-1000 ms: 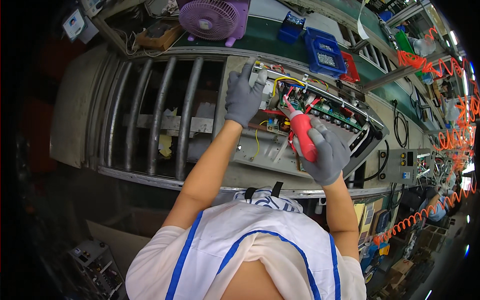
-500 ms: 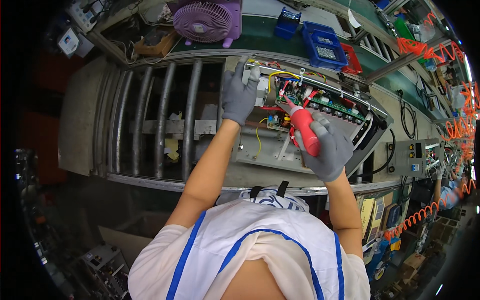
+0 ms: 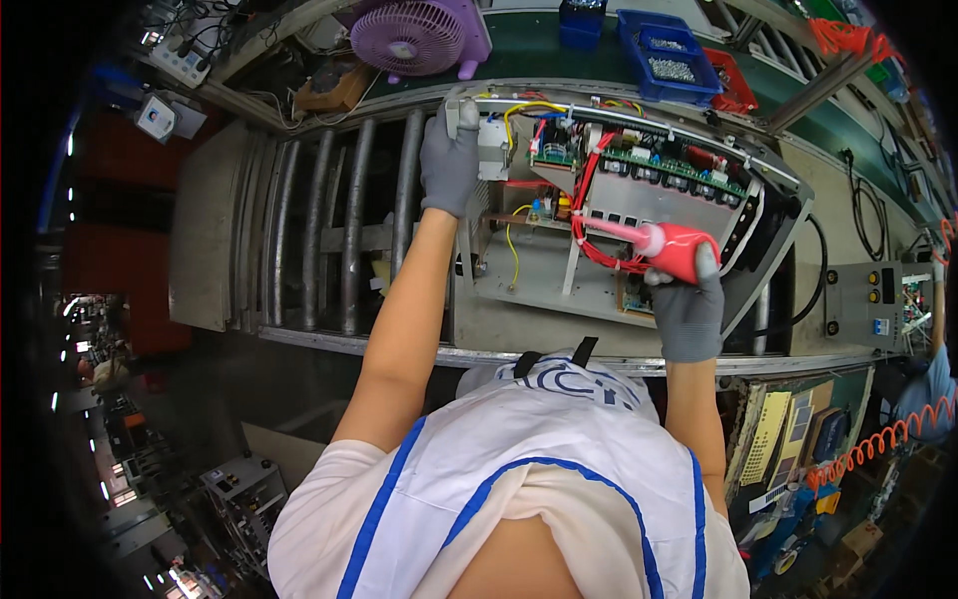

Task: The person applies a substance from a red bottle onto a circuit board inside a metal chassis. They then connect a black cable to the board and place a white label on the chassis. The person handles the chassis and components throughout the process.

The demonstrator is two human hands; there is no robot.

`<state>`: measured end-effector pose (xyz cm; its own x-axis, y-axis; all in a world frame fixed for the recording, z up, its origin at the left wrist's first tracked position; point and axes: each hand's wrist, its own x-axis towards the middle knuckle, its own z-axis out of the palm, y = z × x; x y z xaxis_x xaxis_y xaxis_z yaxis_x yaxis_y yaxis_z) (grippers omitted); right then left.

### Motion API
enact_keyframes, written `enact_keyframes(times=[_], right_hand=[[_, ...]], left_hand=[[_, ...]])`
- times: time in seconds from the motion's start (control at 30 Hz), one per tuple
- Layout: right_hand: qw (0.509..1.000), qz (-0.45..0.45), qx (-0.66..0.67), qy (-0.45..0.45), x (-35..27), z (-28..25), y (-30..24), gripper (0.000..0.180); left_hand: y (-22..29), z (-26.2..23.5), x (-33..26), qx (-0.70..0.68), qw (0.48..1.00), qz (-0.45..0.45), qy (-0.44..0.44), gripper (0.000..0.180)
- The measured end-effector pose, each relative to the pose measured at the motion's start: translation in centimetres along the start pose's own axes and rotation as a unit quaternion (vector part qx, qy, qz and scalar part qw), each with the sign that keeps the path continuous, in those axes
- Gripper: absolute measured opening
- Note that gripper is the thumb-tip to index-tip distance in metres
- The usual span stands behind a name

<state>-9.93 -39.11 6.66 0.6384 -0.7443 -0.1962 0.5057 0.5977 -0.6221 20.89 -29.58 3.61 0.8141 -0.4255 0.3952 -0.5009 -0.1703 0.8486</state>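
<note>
An open metal machine casing (image 3: 544,285) lies in front of me, with green circuit boards (image 3: 664,172), red cables (image 3: 597,250) and a yellow wire inside. My left hand (image 3: 451,165), in a grey glove, grips the casing's far left corner, its fingers over the edge. In my gloved right hand (image 3: 691,317) is a red squeeze bottle (image 3: 689,252) with a long pointed nozzle. The bottle is tilted on its side over the casing's right half. Its nozzle points left, above the red cables; whether the tip touches them I cannot tell.
Metal conveyor rollers (image 3: 359,220) run left of the casing. Beyond it stand a purple fan (image 3: 409,40), blue bins (image 3: 667,60) of small metal parts and a red bin (image 3: 733,85). At the right are another machine unit (image 3: 863,304), an orange coiled hose (image 3: 888,439) and a person's blue sleeve (image 3: 928,394).
My right hand has drawn the bottle back from the circuit board, toward me and to the right, and its nozzle has swung to point left. My left hand stays on the casing's corner.
</note>
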Motion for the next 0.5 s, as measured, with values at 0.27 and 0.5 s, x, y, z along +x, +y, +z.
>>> enact_keyframes(times=[0.27, 0.5], right_hand=[[0.865, -0.182, -0.465, -0.049, -2.2, -0.4, 5.1, 0.029], [0.732, -0.306, -0.572, -0.207, -1.7, 0.4, 8.4, 0.042]], left_hand=[[1.4, 0.1, -0.4, -0.071, 0.997, -0.019, -0.014, 0.052], [1.1, -0.1, -0.5, -0.067, 0.998, 0.001, -0.006, 0.05]])
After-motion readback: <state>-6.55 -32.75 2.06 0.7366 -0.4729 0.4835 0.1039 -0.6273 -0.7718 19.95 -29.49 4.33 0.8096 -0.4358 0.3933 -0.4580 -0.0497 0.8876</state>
